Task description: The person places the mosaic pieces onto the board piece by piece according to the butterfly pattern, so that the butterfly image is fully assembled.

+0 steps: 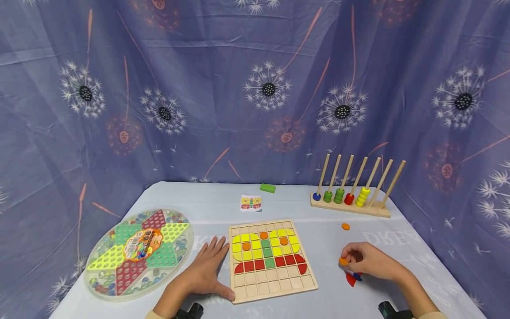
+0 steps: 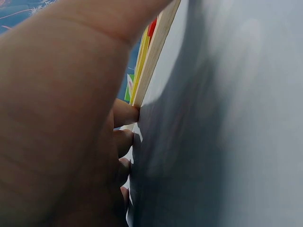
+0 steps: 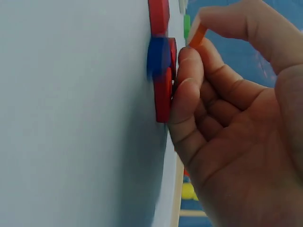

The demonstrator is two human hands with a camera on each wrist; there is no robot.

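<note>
In the head view, my left hand point(image 1: 204, 273) rests with spread fingers on the table, its thumb at the near left corner of a wooden grid board point(image 1: 275, 297). Yellow, red, green and orange pieces lie in the board's cells as a butterfly-like pattern. Over on the right, my right hand point(image 1: 370, 261) pinches an orange disc point(image 3: 199, 36) between thumb and fingertip, low over the table. Right below these fingers are red pieces point(image 3: 163, 97) and a blue piece point(image 3: 159, 56). Another orange disc point(image 1: 345, 226) lies on the table beyond the right hand.
A round Chinese checkers board point(image 1: 104, 258) with marbles lies at the left. Behind the grid board are a small butterfly picture card point(image 1: 251, 203) and a green block point(image 1: 268, 188). A peg stand point(image 1: 330, 204) with coloured beads stands at the back right, before a patterned curtain point(image 1: 223, 110).
</note>
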